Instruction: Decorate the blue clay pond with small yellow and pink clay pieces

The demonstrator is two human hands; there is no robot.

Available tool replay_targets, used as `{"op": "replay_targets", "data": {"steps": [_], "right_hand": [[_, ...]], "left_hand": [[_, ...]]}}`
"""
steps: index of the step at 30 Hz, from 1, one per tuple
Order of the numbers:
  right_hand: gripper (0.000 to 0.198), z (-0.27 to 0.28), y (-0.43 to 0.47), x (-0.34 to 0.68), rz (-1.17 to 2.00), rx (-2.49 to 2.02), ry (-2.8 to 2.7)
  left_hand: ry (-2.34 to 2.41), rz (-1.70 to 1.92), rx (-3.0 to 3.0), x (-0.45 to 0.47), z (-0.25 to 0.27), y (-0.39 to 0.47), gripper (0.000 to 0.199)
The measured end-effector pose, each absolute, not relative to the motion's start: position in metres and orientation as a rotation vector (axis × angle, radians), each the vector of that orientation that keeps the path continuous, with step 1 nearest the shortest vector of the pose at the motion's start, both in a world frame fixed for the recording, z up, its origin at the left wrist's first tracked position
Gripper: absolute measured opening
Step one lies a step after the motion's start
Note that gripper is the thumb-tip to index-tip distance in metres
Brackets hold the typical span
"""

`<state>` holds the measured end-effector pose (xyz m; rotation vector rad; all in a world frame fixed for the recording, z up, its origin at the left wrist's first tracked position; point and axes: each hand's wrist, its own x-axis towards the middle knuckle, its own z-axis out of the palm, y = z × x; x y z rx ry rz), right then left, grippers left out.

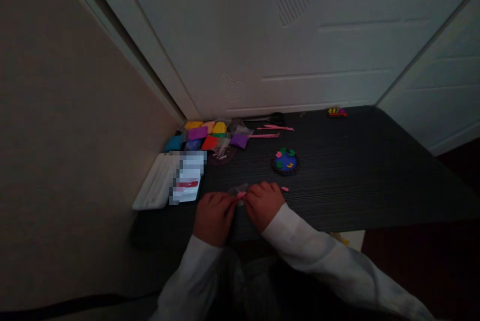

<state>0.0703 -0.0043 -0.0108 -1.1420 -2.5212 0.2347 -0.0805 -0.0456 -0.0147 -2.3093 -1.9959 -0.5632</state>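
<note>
Near the table's front edge, my left hand [213,216] and my right hand [264,206] are closed, fingertips pinching a small clear plastic bag [237,190] from either side. Pink modelling clay [241,195] shows between the fingertips; whether it is all inside the bag I cannot tell. A small pink clay piece [285,189] lies just right of my right hand. Beyond it sits a round blue clay pond [287,162] with a dark rim, green leaves, a pink flower and yellow bits.
Bagged coloured clay [197,133] is heaped at the back left, beside pink modelling tools [275,127] and dark-handled scissors [276,117]. A bright-screened phone [191,171] leans against a white object [155,181] at left. A small colourful piece [336,112] lies at the back right.
</note>
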Motion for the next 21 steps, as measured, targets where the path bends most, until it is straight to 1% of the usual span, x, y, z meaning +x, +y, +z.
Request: {"op": "replay_targets", "data": {"steps": [4,8,14,18,21], "right_hand": [[0.02,-0.01,-0.012,0.073,0.23,-1.086,-2.526],[0.025,-0.01,-0.019,0.075,0.27,-1.052,-2.533],[0.036,-0.006,-0.029,0.08,0.315,-1.103,-2.496],[0.032,0.001,-0.027,0.105,0.34,-1.143,-2.436],[0.032,0.001,-0.014,0.134,0.314,-1.289,-2.356]], "left_hand": [[-1.93,-0.443,-2.243,-0.069,-0.017,-0.061,0.031],[-1.98,-0.312,-2.237,-0.059,-0.012,-0.069,0.031],[-2.043,-0.32,-2.199,-0.053,-0.009,-0.072,0.033],[-2.053,-0.335,-2.178,-0.047,-0.007,-0.07,0.04],[-2.078,-0.306,-2.147,-0.043,-0.003,-0.059,0.043]]}}
